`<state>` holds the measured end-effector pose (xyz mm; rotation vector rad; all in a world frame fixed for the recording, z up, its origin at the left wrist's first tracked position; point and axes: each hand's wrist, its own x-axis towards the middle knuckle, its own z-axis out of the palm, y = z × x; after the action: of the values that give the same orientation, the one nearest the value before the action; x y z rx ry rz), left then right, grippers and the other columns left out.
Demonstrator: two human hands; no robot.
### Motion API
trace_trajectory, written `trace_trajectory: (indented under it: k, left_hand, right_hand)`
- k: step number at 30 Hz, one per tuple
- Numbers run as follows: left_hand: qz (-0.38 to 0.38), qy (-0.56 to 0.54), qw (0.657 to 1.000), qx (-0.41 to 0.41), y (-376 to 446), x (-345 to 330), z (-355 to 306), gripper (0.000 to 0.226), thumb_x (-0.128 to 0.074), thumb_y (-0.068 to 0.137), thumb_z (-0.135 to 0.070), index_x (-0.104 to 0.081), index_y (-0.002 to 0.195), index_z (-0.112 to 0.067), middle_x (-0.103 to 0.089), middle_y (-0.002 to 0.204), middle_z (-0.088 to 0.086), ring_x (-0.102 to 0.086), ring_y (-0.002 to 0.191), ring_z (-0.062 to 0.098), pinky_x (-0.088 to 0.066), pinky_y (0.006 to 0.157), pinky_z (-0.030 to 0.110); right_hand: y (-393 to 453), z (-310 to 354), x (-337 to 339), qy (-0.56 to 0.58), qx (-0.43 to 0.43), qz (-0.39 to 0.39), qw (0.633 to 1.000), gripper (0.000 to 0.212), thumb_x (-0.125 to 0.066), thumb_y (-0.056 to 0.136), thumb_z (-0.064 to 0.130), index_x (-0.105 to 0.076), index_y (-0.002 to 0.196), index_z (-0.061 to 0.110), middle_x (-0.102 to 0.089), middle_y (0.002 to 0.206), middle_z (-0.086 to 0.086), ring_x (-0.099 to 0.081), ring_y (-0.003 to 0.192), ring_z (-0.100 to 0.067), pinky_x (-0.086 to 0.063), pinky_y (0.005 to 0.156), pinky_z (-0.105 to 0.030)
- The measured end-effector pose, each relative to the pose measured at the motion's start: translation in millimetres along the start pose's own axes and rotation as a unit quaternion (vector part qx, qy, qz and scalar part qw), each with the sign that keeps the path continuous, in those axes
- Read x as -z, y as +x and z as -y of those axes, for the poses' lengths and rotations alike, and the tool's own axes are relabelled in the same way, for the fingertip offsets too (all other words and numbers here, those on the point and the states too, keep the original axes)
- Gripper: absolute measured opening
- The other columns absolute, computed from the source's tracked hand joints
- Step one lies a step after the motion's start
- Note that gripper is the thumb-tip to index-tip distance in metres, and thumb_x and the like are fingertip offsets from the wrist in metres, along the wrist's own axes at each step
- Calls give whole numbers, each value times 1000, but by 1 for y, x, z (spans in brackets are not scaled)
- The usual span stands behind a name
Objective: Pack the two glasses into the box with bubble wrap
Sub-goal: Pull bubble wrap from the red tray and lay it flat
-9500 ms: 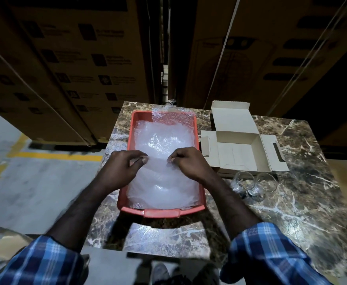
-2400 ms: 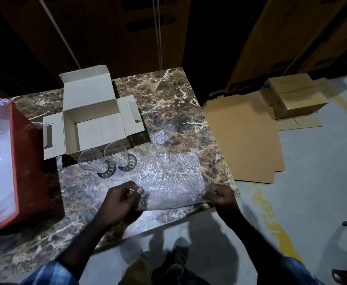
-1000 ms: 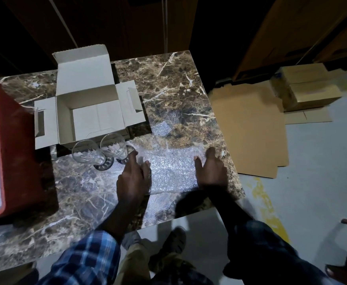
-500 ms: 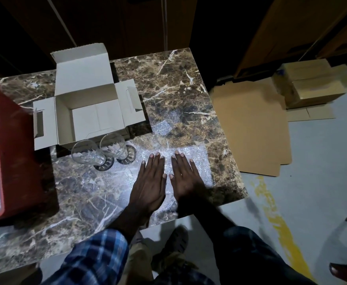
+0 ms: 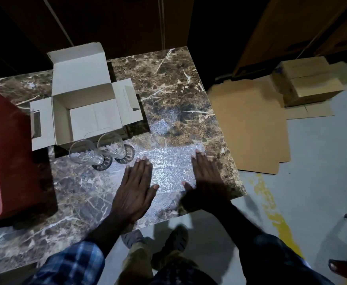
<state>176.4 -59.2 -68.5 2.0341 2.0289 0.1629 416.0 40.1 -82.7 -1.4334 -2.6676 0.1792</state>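
A sheet of bubble wrap [image 5: 171,167] lies flat on the marble table [image 5: 168,89] near its front right corner. My left hand [image 5: 136,187] presses flat on the sheet's left part, fingers straight. My right hand [image 5: 205,179] presses flat on its right part. Two clear glasses [image 5: 82,154] [image 5: 112,147] stand side by side just left of the sheet, in front of the open white cardboard box [image 5: 86,112]. The box has its flaps spread and nothing inside.
A red tray [image 5: 14,153] holding more bubble wrap sits at the table's left. A small scrap of wrap [image 5: 161,126] lies right of the box. On the floor to the right are flat cardboard [image 5: 248,128] and closed cartons [image 5: 310,85].
My hands, side by side at the sheet's middle half a second ago, have slid apart to its left and right parts. Before that I laid the sheet down from the tray.
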Motion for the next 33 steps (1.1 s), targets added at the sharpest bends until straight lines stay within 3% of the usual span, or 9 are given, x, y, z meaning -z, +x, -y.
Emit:
trace_trajectory:
  k: [5, 11, 15, 19, 21, 23, 25, 29, 33]
  left_hand:
    - [13, 14, 998, -58, -3, -10, -32, 69, -29, 105, -52, -21, 158, -9, -13, 166, 9, -3, 155, 22, -3, 125, 45]
    - [38, 28, 998, -45, -7, -18, -21, 73, -24, 105, -57, -14, 159, -9, -5, 167, 6, 0, 155, 18, -7, 123, 45]
    - [8, 22, 999, -32, -12, -13, -12, 71, -31, 105, -52, -19, 158, -7, -11, 167, 9, -3, 155, 21, -5, 123, 45]
    - [-32, 31, 995, -93, -10, -10, -16, 60, -42, 104, -41, -38, 151, -5, -30, 161, 12, -17, 153, 26, -16, 122, 49]
    - [-54, 33, 992, -112, -6, -9, -21, 55, -47, 103, -38, -45, 147, -6, -38, 157, 12, -24, 151, 27, -20, 121, 49]
    - [-69, 37, 990, -121, -2, -9, -26, 51, -49, 102, -36, -52, 142, -6, -45, 153, 13, -31, 148, 28, -24, 120, 49]
    - [-83, 40, 988, -123, 0, -8, -30, 47, -51, 100, -35, -58, 136, -6, -52, 147, 13, -38, 144, 28, -27, 118, 48]
    - [-107, 5, 988, -111, 1, -3, -25, 32, -54, 98, -23, -66, 122, -7, -66, 128, 11, -52, 132, 30, -33, 115, 45]
    - [-139, -89, 984, -64, -3, 32, -19, 26, -54, 95, -24, -72, 106, -9, -73, 104, 8, -69, 100, 27, -53, 91, 34]
  right_hand:
    - [-23, 19, -8, 38, 128, -3, 991, 65, -42, 102, 50, -40, 150, 7, -23, 163, -11, -25, 150, -24, -26, 120, -48]
    - [-22, 7, -10, 5, 58, 32, 998, 67, -36, 101, 53, -41, 149, 6, -33, 159, -13, -36, 145, -26, -33, 117, -50]
    - [-26, -8, 2, -4, 48, 0, 999, 61, -37, 96, 44, -53, 139, 4, -47, 148, -20, -48, 136, -33, -35, 114, -50]
    - [-29, -11, -2, 12, 137, -15, 990, 44, -61, 89, 36, -63, 125, 12, -54, 142, -16, -53, 130, -32, -28, 116, -43]
    - [-28, -9, -4, 34, 131, -40, 990, 38, -76, 82, 29, -67, 115, 12, -59, 136, -14, -55, 122, -32, -36, 108, -43]
    - [-24, -5, -2, 59, 127, -90, 986, 26, -74, 85, 26, -71, 104, 9, -65, 127, -14, -57, 114, -31, -45, 99, -43]
    - [-19, 2, 5, 87, 129, -130, 979, 18, -64, 89, 19, -73, 97, 5, -69, 119, -14, -61, 108, -31, -49, 96, -44]
    - [-9, 15, 21, 138, 129, -154, 970, 13, -70, 80, -2, -74, 92, 2, -74, 102, -13, -66, 94, -28, -49, 96, -43]
    - [-3, 21, 42, 179, 144, -157, 961, 14, -69, 88, 15, -72, 95, 2, -71, 93, -10, -63, 88, -28, -42, 96, -39]
